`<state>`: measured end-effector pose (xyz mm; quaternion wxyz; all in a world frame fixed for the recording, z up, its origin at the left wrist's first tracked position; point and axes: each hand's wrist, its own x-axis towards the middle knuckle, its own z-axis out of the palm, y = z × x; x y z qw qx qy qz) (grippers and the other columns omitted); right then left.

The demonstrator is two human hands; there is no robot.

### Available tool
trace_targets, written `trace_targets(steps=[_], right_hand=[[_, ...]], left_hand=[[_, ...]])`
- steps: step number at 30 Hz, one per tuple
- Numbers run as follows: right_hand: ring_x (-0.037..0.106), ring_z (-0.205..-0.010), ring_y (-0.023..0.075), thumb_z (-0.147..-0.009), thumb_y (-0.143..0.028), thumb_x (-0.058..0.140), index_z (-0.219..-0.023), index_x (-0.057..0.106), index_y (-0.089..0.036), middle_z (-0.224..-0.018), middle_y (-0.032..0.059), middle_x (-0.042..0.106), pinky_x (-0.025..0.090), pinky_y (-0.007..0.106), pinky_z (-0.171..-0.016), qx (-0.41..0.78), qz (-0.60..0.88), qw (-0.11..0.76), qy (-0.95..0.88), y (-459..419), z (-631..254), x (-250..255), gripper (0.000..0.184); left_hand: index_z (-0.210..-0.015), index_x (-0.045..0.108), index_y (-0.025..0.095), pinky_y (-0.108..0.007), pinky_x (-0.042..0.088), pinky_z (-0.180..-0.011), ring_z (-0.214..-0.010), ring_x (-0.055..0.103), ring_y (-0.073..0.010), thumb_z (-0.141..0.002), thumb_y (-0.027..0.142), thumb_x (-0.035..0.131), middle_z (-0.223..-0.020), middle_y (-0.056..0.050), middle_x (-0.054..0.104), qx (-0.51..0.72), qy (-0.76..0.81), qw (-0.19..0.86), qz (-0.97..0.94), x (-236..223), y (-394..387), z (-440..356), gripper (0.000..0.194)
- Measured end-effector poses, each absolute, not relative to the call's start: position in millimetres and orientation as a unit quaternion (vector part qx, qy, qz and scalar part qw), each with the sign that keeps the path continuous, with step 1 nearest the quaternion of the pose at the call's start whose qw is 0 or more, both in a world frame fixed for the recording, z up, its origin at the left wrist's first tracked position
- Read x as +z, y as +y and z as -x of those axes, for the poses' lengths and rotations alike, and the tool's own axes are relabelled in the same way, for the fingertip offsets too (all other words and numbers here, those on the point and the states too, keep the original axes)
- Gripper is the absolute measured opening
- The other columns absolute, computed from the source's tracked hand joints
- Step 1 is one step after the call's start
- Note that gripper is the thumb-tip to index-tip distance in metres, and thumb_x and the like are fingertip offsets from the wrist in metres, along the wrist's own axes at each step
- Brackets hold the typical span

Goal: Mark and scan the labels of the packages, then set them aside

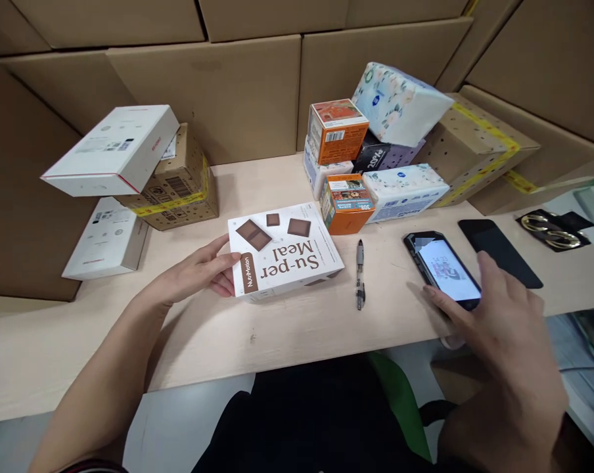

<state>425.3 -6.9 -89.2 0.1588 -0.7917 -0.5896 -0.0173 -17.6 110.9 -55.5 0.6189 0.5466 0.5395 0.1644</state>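
My left hand [201,268] grips the left end of a white box [282,263] marked "Su-per Meal", with chocolate squares printed on it. The thumb lies on top and the other fingers pass beneath. The lettering appears upside down to me. At the right, my right hand [499,318] has its thumb and fingers about the near end of a black smartphone [445,268]. Its screen is lit. Between the box and the phone lies a clear and black pen [360,276], pointing away from me.
A flat black slab [499,253] and a card with gold hoops [553,228] lie far right. Orange boxes [349,203] and tissue packs [400,102] are stacked behind. White boxes [117,148] and a taped carton [179,184] stand left. Cardboard walls [218,92] enclose the table [277,335].
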Motion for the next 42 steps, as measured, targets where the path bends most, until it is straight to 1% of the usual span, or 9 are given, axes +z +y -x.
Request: trace_targets(steps=[7, 13, 17, 20, 23, 26, 29, 32, 42], right_hand=[[0.049, -0.129, 0.0606, -0.088, -0.072, 0.054, -0.16, 0.027, -0.015, -0.142, 0.036, 0.052, 0.045, 0.072, -0.088, 0.064, 0.808, 0.1, -0.576, 6.8, -446.7, -111.2, 0.096], [0.061, -0.114, 0.0557, -0.082, -0.075, 0.059, -0.157, 0.036, -0.014, -0.119, 0.0331, 0.065, 0.049, 0.066, -0.083, 0.074, 0.819, 0.098, -0.561, 12.6, -453.0, -108.8, 0.099], [0.067, -0.105, 0.0527, -0.08, -0.072, 0.064, -0.16, 0.031, -0.015, -0.113, 0.0302, 0.069, 0.051, 0.063, -0.08, 0.083, 0.823, 0.131, -0.546, 6.2, -447.0, -101.1, 0.104], [0.068, -0.106, 0.0509, -0.081, -0.068, 0.066, -0.16, 0.031, -0.018, -0.12, 0.0277, 0.069, 0.054, 0.062, -0.078, 0.091, 0.806, 0.184, -0.556, -3.5, -428.9, -94.9, 0.1], [0.067, -0.112, 0.046, -0.079, -0.064, 0.07, -0.16, 0.03, -0.027, -0.13, 0.021, 0.068, 0.056, 0.061, -0.083, 0.099, 0.762, 0.267, -0.581, -10.1, -399.4, -90.0, 0.098], [0.065, -0.12, 0.0394, -0.079, -0.058, 0.073, -0.16, 0.029, -0.028, -0.137, 0.0171, 0.064, 0.055, 0.057, -0.094, 0.119, 0.701, 0.362, -0.603, -7.4, -365.2, -87.3, 0.097], [0.062, -0.125, 0.0348, -0.082, -0.05, 0.074, -0.161, 0.026, -0.027, -0.141, 0.0168, 0.06, 0.054, 0.054, -0.101, 0.139, 0.637, 0.421, -0.63, 0.9, -332.6, -86.5, 0.095], [0.06, -0.127, 0.0326, -0.085, -0.042, 0.073, -0.162, 0.02, -0.03, -0.144, 0.0167, 0.056, 0.054, 0.053, -0.103, 0.145, 0.588, 0.446, -0.659, 5.9, -303.2, -87.1, 0.095], [0.059, -0.121, 0.0354, -0.083, -0.029, 0.076, -0.16, 0.028, -0.015, -0.135, 0.0218, 0.06, 0.057, 0.056, -0.095, -0.032, 0.499, 0.461, -0.733, -0.4, -254.4, -98.6, 0.091]], left_hand=[[-0.162, 0.019, 0.019, -0.023, 0.046, -0.048, -0.05, 0.058, -0.0133, -0.086, 0.045, 0.073, -0.058, 0.005, 0.064, 0.246, 0.597, 0.471, -0.601, -50.7, 103.5, 6.9, 0.096], [-0.122, 0.064, 0.022, -0.023, 0.036, -0.049, -0.044, 0.041, -0.0086, -0.085, 0.036, 0.069, -0.05, 0.011, 0.047, 0.427, 0.569, 0.239, -0.661, -62.9, 90.9, -9.1, 0.04], [-0.088, 0.071, 0.025, -0.025, 0.037, -0.048, -0.041, 0.045, -0.0099, -0.084, 0.032, 0.064, -0.048, 0.006, 0.052, 0.421, 0.462, 0.106, -0.773, -67.4, 76.6, -20.1, 0.011], [-0.073, 0.07, 0.026, -0.028, 0.038, -0.045, -0.04, 0.05, -0.0126, -0.082, 0.028, 0.061, -0.047, 0.003, 0.057, 0.372, 0.382, 0.091, -0.841, -64.1, 61.5, -30.3, 0.013], [-0.079, 0.073, 0.026, -0.029, 0.036, -0.041, -0.038, 0.048, -0.0131, -0.085, 0.021, 0.059, -0.047, 0.002, 0.058, 0.383, 0.314, 0.135, -0.858, -57.0, 40.1, -43.5, 0.016], [-0.101, 0.076, 0.026, -0.03, 0.047, -0.046, -0.049, 0.061, -0.0159, -0.094, 0.024, 0.058, -0.061, -0.001, 0.069, 0.366, 0.313, 0.301, -0.823, -54.7, 21.7, -56.4, 0.02], [-0.129, 0.068, 0.025, -0.037, 0.062, -0.07, -0.08, 0.075, -0.0199, -0.1, 0.038, 0.055, -0.1, -0.01, 0.078, 0.332, 0.362, 0.538, -0.685, -64.2, 18.5, -66.7, 0.034], [-0.141, 0.059, 0.029, -0.045, 0.058, -0.099, -0.112, 0.073, -0.0248, -0.097, 0.05, 0.061, -0.136, -0.013, 0.068, 0.356, 0.346, 0.687, -0.531, -78.9, 26.6, -73.8, 0.049], [-0.127, 0.069, 0.02, -0.04, 0.046, -0.11, -0.127, 0.063, -0.0252, -0.098, 0.056, 0.056, -0.131, -0.013, 0.07, 0.39, 0.234, 0.841, -0.293, -85.7, 22.4, -85.0, 0.048]])
